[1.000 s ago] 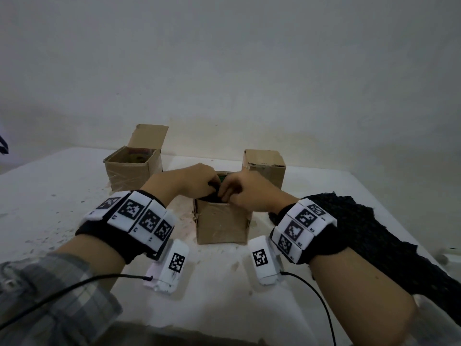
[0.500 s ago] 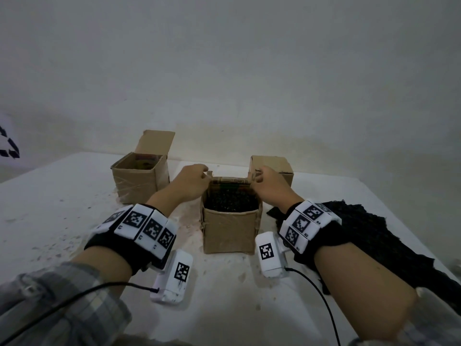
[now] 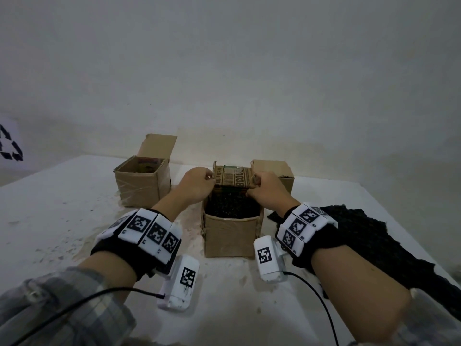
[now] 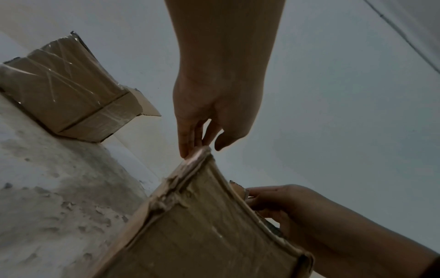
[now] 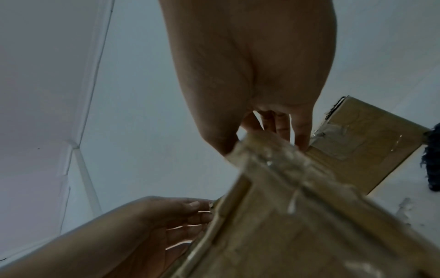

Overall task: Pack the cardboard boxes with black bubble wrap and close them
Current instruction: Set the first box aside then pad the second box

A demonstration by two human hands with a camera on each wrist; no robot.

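Both hands pinch the far flap [image 3: 233,179] by its ends, left hand [image 3: 197,184] and right hand [image 3: 268,189], to fold it evenly over the bubble wrap [image 3: 232,208] filling the middle box [image 3: 230,236].

A black band [image 3: 136,248] is worn on each wrist, faced with white blocks printed with black square markers. A white marker-printed module [image 3: 180,283] is hung below each band, and a black cable [image 3: 74,310] is plugged in. Grey plaid sleeves [image 3: 57,308] are visible at the lower frame corners.

Far flap [image 3: 233,180] — formerly down, now raised, printed face showing; left hand [image 3: 197,186] and right hand [image 3: 268,190] pinch its ends — shifted toward 12 o'clock.
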